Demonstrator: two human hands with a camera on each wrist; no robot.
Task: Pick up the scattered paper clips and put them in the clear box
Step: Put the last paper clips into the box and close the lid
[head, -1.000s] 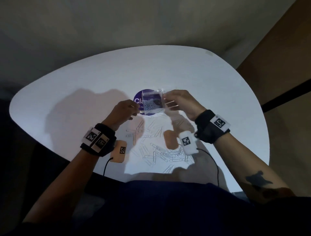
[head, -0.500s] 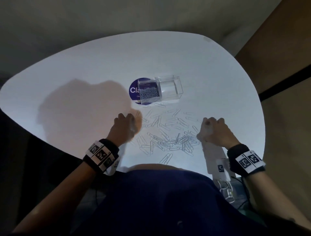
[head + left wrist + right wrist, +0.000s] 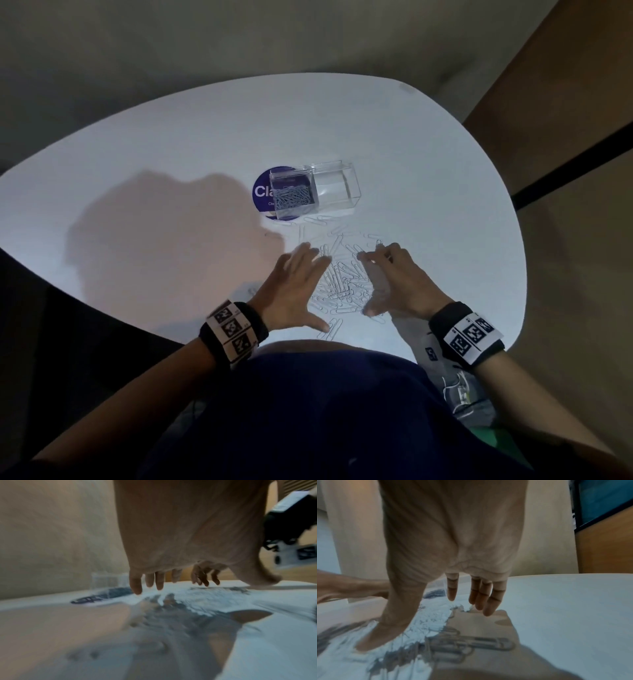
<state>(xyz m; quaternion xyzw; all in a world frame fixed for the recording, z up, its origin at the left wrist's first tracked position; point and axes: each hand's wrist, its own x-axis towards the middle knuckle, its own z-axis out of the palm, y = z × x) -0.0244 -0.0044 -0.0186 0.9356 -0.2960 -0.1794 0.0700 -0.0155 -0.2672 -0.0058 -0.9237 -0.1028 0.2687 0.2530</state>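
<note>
A heap of silver paper clips [image 3: 342,277] lies on the white table [image 3: 171,150] between my two hands. My left hand [image 3: 298,287] is spread flat at the heap's left side, fingers straight, thumb stretched toward the table's near edge. My right hand [image 3: 394,281] is spread at the heap's right side, fingers extended, holding nothing. The clear box [image 3: 313,193] stands beyond the heap, its left part holding a pile of clips, its right part bare. In the right wrist view several clips [image 3: 471,643] lie under the palm. The left wrist view is blurred.
A dark round sticker [image 3: 265,192] with white letters lies under the box's left end. The table's near edge [image 3: 376,349] runs just behind my wrists. A brown wall panel [image 3: 565,205] stands off the table's right side.
Both hands let go of the box a second ago and came back toward me. Since half a second ago they have opened flat and closed in on the clips, which now lie more bunched.
</note>
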